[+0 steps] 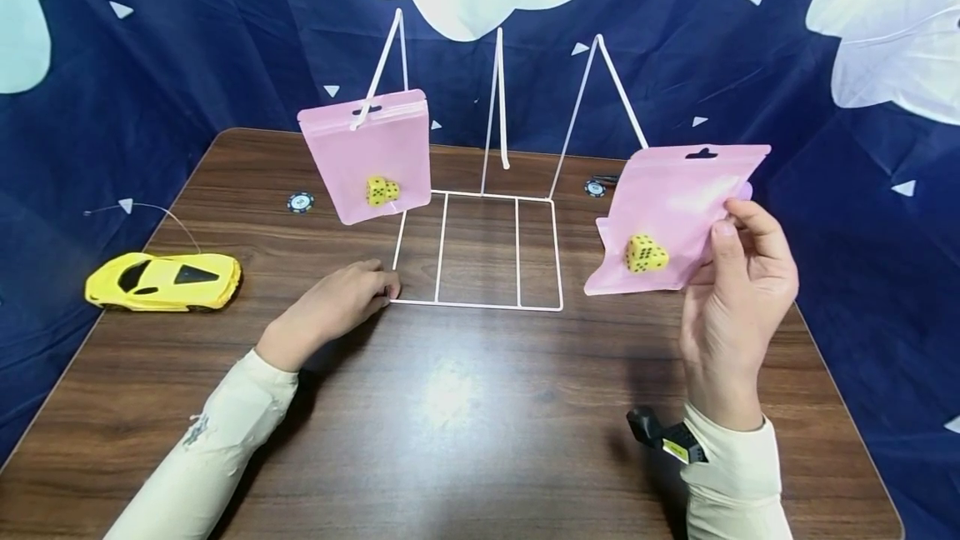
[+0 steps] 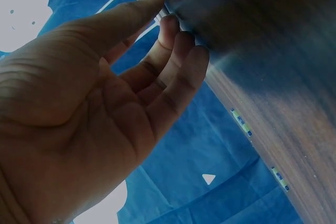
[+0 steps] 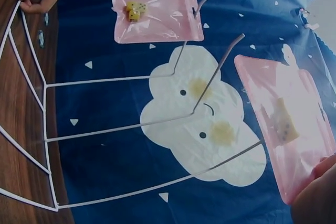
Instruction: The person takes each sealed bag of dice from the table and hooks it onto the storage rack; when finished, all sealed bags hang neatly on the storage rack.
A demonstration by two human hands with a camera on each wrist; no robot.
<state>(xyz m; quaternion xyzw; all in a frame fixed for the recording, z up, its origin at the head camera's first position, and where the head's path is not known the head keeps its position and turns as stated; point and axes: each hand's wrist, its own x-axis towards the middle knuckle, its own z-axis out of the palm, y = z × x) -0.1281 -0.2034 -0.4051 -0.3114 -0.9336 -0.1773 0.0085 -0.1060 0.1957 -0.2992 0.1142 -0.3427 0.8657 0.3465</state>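
A white wire display rack stands on the table with three upright hooks. My left hand pinches its front left corner; in the left wrist view the thumb and fingertips meet at the white wire. From the left hook hangs a pink zip bag with yellow dice inside. My right hand grips a second pink zip bag by its right side, in front of the right hook. Yellow dice show through this bag. Its hang hole is apart from the hook tip, which the bag hides.
A yellow toy car sits at the table's left side. Poker chips lie left and right of the rack, with a small dark object by the right one. A blue curtain hangs behind the table.
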